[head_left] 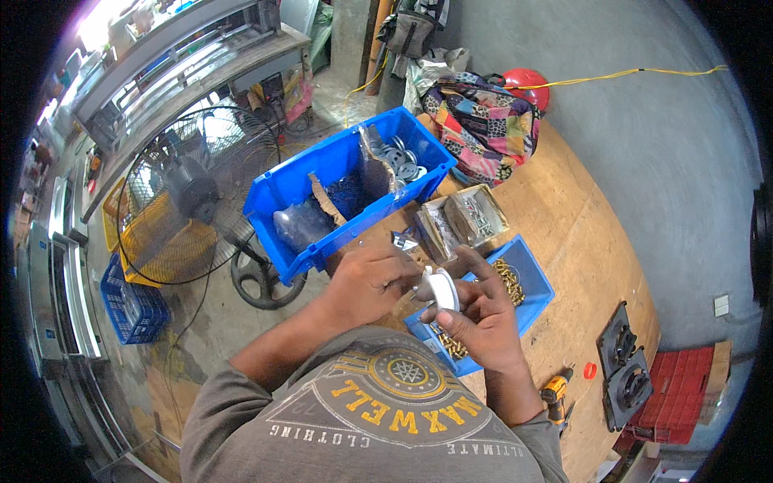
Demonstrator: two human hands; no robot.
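Observation:
My right hand [493,326] grips a white round part [444,291], disc-shaped with a raised rim, between thumb and fingers. Close against its left side is my left hand [366,278], fingers drawn together in a pinch; whatever they hold is too small to make out. Both hands are above the near end of a light blue tray [541,270] with small brass-coloured pieces [453,342] in it. Just beyond the fingers stands an open cardboard box [501,219] divided in two, with small metal hardware inside.
A large blue bin [278,179] at the back left holds grey rings and dark small parts. A patchwork bag [483,125] sits behind. An orange-black power drill [555,388], a red ring [590,370] and black moulded parts [624,370] lie right. A fan [193,189] stands left.

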